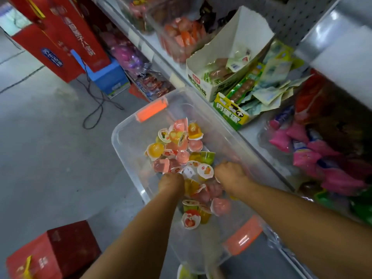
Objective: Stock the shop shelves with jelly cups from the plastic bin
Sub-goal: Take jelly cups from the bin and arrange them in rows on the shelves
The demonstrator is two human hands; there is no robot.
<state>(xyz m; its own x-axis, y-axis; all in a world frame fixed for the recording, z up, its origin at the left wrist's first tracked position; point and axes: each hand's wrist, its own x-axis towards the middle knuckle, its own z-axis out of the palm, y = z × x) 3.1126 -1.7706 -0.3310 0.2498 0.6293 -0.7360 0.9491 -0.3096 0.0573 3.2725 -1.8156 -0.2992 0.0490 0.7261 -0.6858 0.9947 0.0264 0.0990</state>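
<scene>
Item: red carton [50, 252], nearest, lower left on the grey floor [40, 137].

Item: plastic bin [120, 135], clear, with an orange handle at each end. It sits just beside the shelf [251, 135] edge, long side parallel to it.

Item: jelly cups [181, 150], pink, yellow, orange and green, with printed foil lids. They lie in a loose heap inside the bin, some upright, some tipped over.

Item: left hand [171, 183], reaching down into the bin with its knuckles up. The fingers are buried among the cups; cannot tell if anything is gripped.

Item: right hand [229, 172], just beside the left and also among the cups. Its fingers are curled under and hidden; grip cannot be told.

Item: pink packets [302, 156], piled on the shelf to the right.

Item: white carton [231, 47], open, holding wrapped sausages, behind a green-and-yellow box [229, 109].

Item: black cable [94, 109], looped on the floor.

Item: blue box [108, 75], with red gift boxes [66, 33] beyond it.
</scene>
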